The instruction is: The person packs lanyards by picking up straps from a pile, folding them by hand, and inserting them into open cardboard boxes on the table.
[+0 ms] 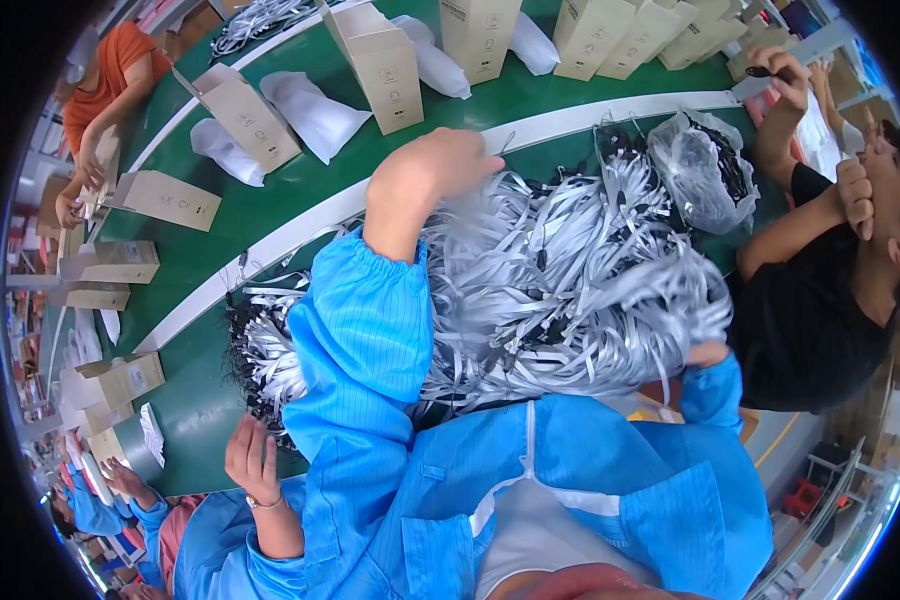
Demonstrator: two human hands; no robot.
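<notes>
A large heap of grey lanyards [530, 270] with black cord ends covers the table in front of me. My left hand [425, 175] reaches over its far left side; the fingers point right and are smeared by motion, so what they hold does not show. At the heap's near right edge, my right hand [708, 353] is low and mostly covered by straps. It grips a bundle of lanyards [670, 290] that arcs up from it and is blurred. A smaller pile of lanyards [270, 345] lies left of my left sleeve.
Beyond the white rail [270, 240] stand several open cardboard boxes [385, 85] and white pouches [315, 115]. A clear bag [705, 170] of black cords sits at the heap's right. Co-workers are close: a black-shirted person [820, 320] at right, another's hand [252, 460] at left.
</notes>
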